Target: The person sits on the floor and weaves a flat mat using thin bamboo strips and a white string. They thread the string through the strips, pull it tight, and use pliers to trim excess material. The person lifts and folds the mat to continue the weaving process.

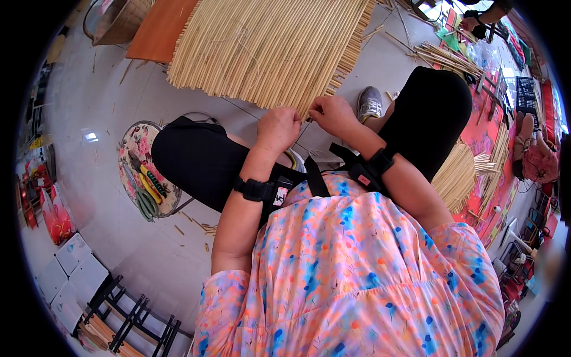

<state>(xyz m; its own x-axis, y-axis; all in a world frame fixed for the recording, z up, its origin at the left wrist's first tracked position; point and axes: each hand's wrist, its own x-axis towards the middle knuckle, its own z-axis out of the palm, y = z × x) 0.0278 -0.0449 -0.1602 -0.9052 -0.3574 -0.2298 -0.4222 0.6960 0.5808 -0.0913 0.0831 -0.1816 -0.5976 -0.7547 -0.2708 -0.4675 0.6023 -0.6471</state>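
Observation:
A large mat of pale yellow reed-like sticks (262, 53), laid side by side, spreads out in front of me. At its near right corner my left hand (278, 130) is closed, fingertips pressed together beside the stick ends. Just to its right my right hand (335, 115) pinches at the same corner, thumb and forefinger together. A narrow gap parts the two hands, and the corner's stick ends show in it. Whatever lies between the fingers is too small or hidden to tell. Both wrists wear black straps.
An orange-brown board (159, 33) reaches under the mat's left side. On my left, pliers and cutters (148, 189) lie on a round floral stool (134, 144). To the right, bundled sticks (455, 172) rest on a red sheet (476, 128). Another person's hand (470, 24) shows at far right.

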